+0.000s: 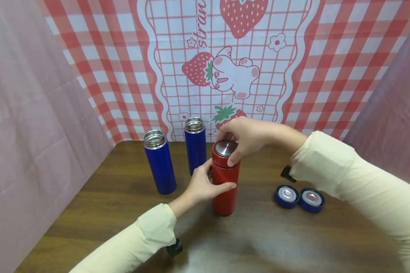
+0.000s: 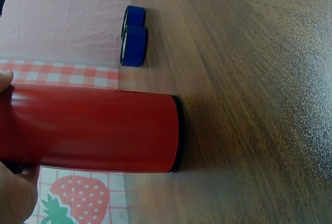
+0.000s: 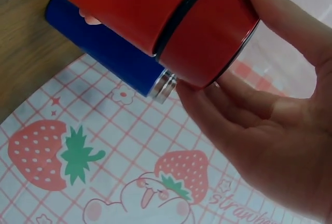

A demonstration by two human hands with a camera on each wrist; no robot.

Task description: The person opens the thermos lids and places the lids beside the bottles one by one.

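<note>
A red thermos flask stands upright on the wooden table, its red lid with a silver top in place. Around the flask's body my left hand curls, thumb across the front. My right hand grips the lid from above, thumb in front and fingers behind. In the right wrist view the lid sits against a dark ring, with the fingertips on its rim. The flask's base touches the table in the left wrist view.
Two blue flasks without lids stand to the left, one nearer and one farther back. Their two blue lids, one beside the other, lie inside-up on the right. A strawberry-print cloth hangs behind the table.
</note>
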